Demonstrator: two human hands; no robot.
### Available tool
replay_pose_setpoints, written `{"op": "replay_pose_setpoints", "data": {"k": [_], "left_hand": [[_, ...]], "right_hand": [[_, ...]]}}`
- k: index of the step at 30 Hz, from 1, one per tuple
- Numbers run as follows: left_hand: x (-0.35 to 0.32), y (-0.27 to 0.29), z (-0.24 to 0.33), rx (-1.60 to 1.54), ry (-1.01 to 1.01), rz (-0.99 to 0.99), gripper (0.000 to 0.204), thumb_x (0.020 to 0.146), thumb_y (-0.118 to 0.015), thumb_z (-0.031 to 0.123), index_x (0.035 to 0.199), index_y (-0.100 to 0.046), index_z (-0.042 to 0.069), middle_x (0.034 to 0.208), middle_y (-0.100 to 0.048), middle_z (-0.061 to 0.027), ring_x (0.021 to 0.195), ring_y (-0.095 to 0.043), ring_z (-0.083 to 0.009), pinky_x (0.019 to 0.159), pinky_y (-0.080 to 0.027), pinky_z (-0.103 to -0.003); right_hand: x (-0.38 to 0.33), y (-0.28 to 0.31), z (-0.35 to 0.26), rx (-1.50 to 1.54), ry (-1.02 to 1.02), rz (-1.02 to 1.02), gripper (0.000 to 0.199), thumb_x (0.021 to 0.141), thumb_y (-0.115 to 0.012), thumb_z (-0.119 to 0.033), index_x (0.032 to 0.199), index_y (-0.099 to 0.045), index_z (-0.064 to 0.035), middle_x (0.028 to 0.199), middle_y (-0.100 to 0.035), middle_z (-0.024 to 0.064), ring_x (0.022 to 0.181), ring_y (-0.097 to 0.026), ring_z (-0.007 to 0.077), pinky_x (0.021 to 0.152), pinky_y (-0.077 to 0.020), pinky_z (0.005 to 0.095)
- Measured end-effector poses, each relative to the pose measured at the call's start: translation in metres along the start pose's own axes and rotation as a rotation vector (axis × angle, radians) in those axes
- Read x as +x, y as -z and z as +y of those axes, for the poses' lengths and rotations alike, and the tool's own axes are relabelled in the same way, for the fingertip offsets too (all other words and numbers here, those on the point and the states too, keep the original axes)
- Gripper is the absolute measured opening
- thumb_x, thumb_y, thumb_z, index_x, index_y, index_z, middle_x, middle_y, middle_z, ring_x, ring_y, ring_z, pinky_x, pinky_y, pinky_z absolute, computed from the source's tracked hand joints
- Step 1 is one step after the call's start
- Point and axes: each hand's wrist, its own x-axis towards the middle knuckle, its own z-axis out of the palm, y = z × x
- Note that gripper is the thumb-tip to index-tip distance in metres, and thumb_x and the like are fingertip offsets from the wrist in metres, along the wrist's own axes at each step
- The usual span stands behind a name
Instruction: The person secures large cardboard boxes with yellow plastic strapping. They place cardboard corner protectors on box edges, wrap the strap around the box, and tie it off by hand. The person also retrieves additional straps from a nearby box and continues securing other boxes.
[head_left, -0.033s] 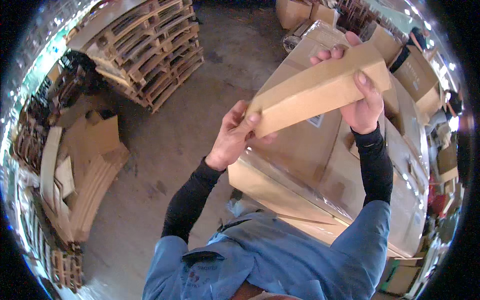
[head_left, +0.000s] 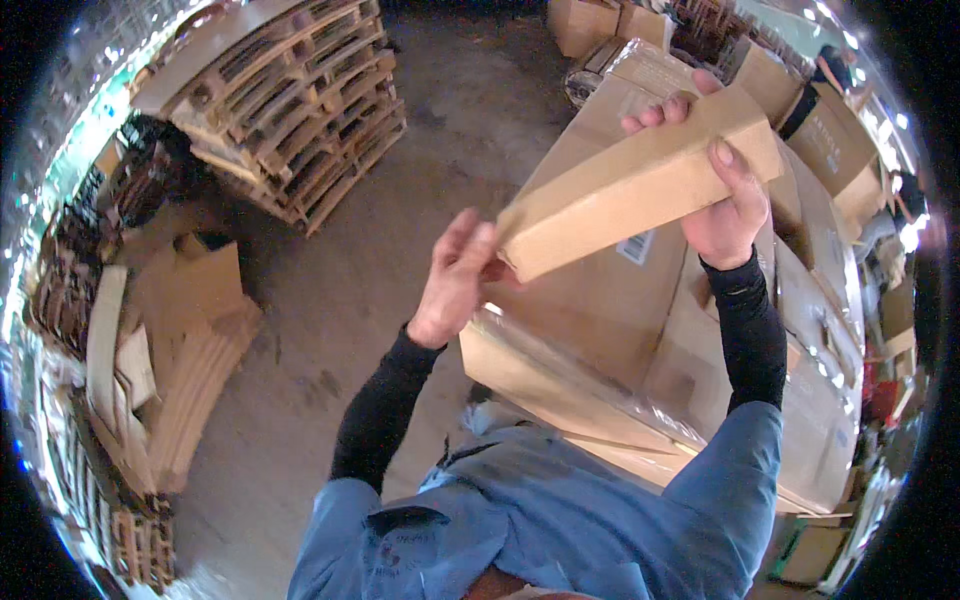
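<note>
A long, narrow cardboard box (head_left: 630, 195) is held up at a slant above a large wrapped load of cartons. My right hand (head_left: 725, 205) grips its far right end, thumb on the near side and fingertips over the top edge. At the lower left end, my left hand (head_left: 462, 272) is closed against the box's end. Its thumb is drawn in beside the fingers, slightly blurred, and some fingertips are hidden behind the box end.
The film-wrapped carton load (head_left: 590, 310) lies below the box, a label on its top. Stacked wooden pallets (head_left: 300, 110) stand at the far left. Flattened cardboard (head_left: 195, 370) leans at the left on the concrete floor (head_left: 300, 400). More cartons (head_left: 835, 145) line the right side.
My left thumb has come off the box's upper face, and the left hand has shifted slightly left to the end. My right hand and the box have hardly moved.
</note>
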Motion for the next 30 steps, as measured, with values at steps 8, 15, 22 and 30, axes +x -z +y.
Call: {"op": "replay_pose_setpoints", "data": {"k": [8, 15, 22, 30], "left_hand": [[0.140, 0.099, -0.119, 0.716, -0.186, -0.363, 0.046, 0.095, -0.057, 0.041, 0.114, -0.056, -0.001, 0.103, -0.065, -0.0097, 0.089, -0.060, -0.0133, 0.068, -0.051, -0.030], [0.205, 0.102, -0.153, 0.555, 0.386, -0.587, 0.042, 0.094, -0.058, 0.032, 0.118, -0.054, -0.002, 0.082, -0.058, -0.0002, 0.062, -0.052, -0.0076, 0.053, -0.044, -0.023], [0.213, 0.086, -0.137, 0.435, 0.299, -0.735, 0.042, 0.088, -0.058, 0.001, 0.128, -0.046, 0.000, 0.096, -0.063, -0.0071, 0.071, -0.059, -0.0126, 0.058, -0.053, -0.028], [0.228, 0.104, -0.127, 0.562, 0.424, -0.829, 0.057, 0.083, -0.060, -0.003, 0.132, -0.032, 0.000, 0.111, -0.058, -0.0138, 0.081, -0.061, -0.0180, 0.064, -0.055, -0.031]], "right_hand": [[0.037, 0.042, 0.052, -0.030, 0.000, 0.371, 0.052, 0.082, -0.058, -0.026, 0.128, -0.042, -0.0064, 0.100, -0.050, 0.0084, 0.097, -0.051, 0.0246, 0.094, -0.0428, 0.0470], [0.028, 0.030, 0.078, -0.172, 0.040, 0.553, 0.053, 0.077, -0.065, -0.026, 0.121, -0.042, -0.0094, 0.098, -0.049, 0.0081, 0.097, -0.051, 0.0246, 0.092, -0.0435, 0.0461], [0.031, -0.005, 0.103, -0.427, 0.076, 0.621, 0.056, 0.072, -0.071, -0.016, 0.121, -0.045, -0.0060, 0.098, -0.055, 0.0072, 0.090, -0.061, 0.0213, 0.081, -0.0529, 0.0382], [0.049, -0.029, 0.170, -1.114, -0.255, 0.367, 0.053, 0.078, -0.072, -0.021, 0.115, -0.039, -0.0020, 0.099, -0.055, 0.0127, 0.091, -0.060, 0.0295, 0.080, -0.0491, 0.0415]]}}
